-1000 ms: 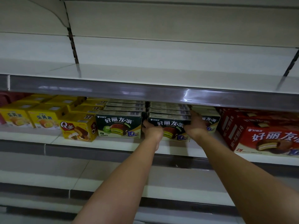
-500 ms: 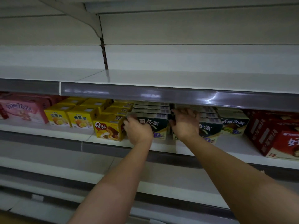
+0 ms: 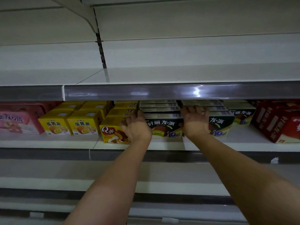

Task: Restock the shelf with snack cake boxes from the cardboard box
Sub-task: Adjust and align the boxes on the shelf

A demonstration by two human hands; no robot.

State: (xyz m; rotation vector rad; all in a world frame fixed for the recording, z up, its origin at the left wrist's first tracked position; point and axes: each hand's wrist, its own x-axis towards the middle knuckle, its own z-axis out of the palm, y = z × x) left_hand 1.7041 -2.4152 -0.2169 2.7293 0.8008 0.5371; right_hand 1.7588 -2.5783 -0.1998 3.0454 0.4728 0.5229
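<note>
A dark green snack cake box point(image 3: 164, 127) stands at the front of a row of the same boxes on the middle shelf point(image 3: 243, 141). My left hand point(image 3: 137, 128) grips its left end, thumb on the top corner, wedged against the yellow Q box point(image 3: 112, 130). At its right end my right hand point(image 3: 195, 123) holds on, fingers reaching over the top into the gap beside a second green box point(image 3: 219, 125). A third green box point(image 3: 241, 115) sits further right. The cardboard box is out of view.
Yellow egg-cake boxes point(image 3: 68, 124) and a pink box point(image 3: 14, 122) fill the shelf to the left, red boxes point(image 3: 276, 124) the right. The upper shelf's grey front rail point(image 3: 162, 93) hangs low over the box tops. Bare shelves lie below.
Both hands have shifted left from the second green column to the first one beside the yellow Q box. The view has also swung left, bringing the pink box into sight.
</note>
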